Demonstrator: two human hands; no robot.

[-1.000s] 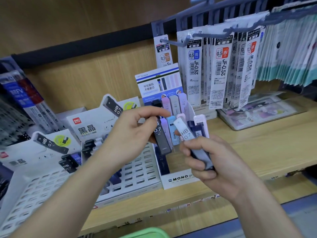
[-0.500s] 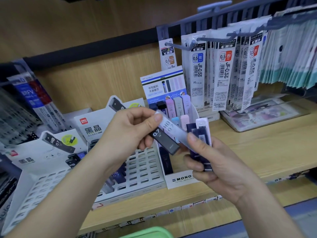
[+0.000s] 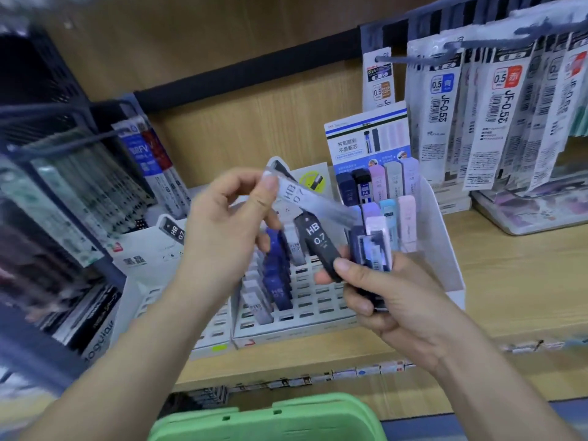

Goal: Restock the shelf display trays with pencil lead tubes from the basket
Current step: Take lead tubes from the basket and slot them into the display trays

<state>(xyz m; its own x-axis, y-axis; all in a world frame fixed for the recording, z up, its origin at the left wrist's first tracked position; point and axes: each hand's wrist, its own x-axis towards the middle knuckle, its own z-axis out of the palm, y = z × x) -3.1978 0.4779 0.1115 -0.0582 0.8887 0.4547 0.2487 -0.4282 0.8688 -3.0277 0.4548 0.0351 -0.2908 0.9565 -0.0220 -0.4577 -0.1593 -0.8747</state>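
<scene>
Your left hand [image 3: 229, 227] pinches a pale tube [image 3: 305, 202] marked HB 0.7 by its upper end, thumb against fingertips. The printed face is turned up toward you and the rest of its length hangs free, which reads as checking the grade before slotting. Your right hand [image 3: 394, 303] is curled round a bundle of tubes [image 3: 374, 249]. Its thumb presses the lower end of a black tube [image 3: 318, 245], also HB 0.7, which fans out leftward from the bundle and keeps the stock within reach. The pale tube crosses just above the black one; whether they touch, you cannot tell from here.

Below both hands lies the slotted tray [image 3: 305, 308], tilted toward you. Blue tubes [image 3: 278, 275] stand in its left columns, while the slots to the right and front show open, so you have room to come down from above there. Mind the cardboard display [image 3: 442, 249] of pastel tubes just right of the tray: its side wall stands close to your right hand. Hanging refill packs [image 3: 509, 116] crowd the back right. The green basket [image 3: 270, 418] sits below the shelf edge [image 3: 318, 367], nearest you.
</scene>
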